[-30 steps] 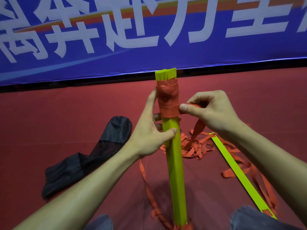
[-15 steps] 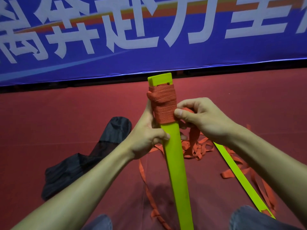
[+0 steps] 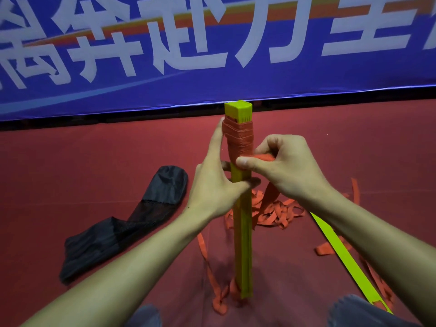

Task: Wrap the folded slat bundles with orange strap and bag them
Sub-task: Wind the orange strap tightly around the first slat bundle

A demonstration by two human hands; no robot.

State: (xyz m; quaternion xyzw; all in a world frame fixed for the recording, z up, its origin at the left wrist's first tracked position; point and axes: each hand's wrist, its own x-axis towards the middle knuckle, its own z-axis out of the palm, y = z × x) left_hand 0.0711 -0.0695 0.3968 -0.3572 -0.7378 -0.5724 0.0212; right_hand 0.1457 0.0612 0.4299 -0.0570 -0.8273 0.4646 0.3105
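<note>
A yellow-green slat bundle (image 3: pixel 243 244) stands upright on the red floor between my knees. Orange strap (image 3: pixel 238 140) is wound several times around its upper end, just below the top. My left hand (image 3: pixel 214 185) grips the bundle below the wrap, thumb across the front and index finger lying up along the wrap's left side. My right hand (image 3: pixel 278 166) pinches the strap's free run at the right of the wrap, thumb pressing its lower edge. From there the strap drops to a loose orange pile (image 3: pixel 273 211) on the floor behind the bundle.
A black mesh bag (image 3: pixel 127 223) lies flat on the floor at the left. A single yellow-green slat (image 3: pixel 342 253) lies at the right among more orange strap. A blue banner (image 3: pixel 212 48) stands along the back edge of the red floor.
The bundle has turned in my left hand and stands more upright. My left index finger now reaches up along the wrap. My right hand still pinches the strap at the wrap's right side.
</note>
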